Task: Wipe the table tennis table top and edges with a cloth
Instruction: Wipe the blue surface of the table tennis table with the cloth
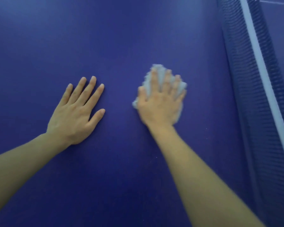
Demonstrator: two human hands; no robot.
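Surface: a dark blue, matte table tennis table top (118, 38) fills nearly the whole view, seen from above by a head-worn camera.

Left hand: the person's bare left hand (75, 112) lies palm down on the blue surface, left of centre. Its fingers are straight and spread, released, grasping nothing. It seems to act as a brace for leaning weight.

Right hand: the person's bare right hand (161, 102) lies palm down, right of centre and well apart from the left. It is smeared by motion blur. Its fingers are extended and spread, pressing flat; they do not curl round anything.

Cloth: a small, pale white, fluffy cleaning cloth (156, 69) sits flat on the table top, directly under the right hand. Its edges show past the fingertips and on both sides of the palm.

Net: a dark blue mesh table tennis net with a white top band (259, 63) runs down the right side of the view, near the cloth but not touching it.

Step in hand: wiping the flat top, in the area beside the net. The blur suggests a stroke is under way.

Next move: probably steady downward pressure and overlapping strokes, working toward the strip along the net. No table edge is in view, so the edges appear yet to come.
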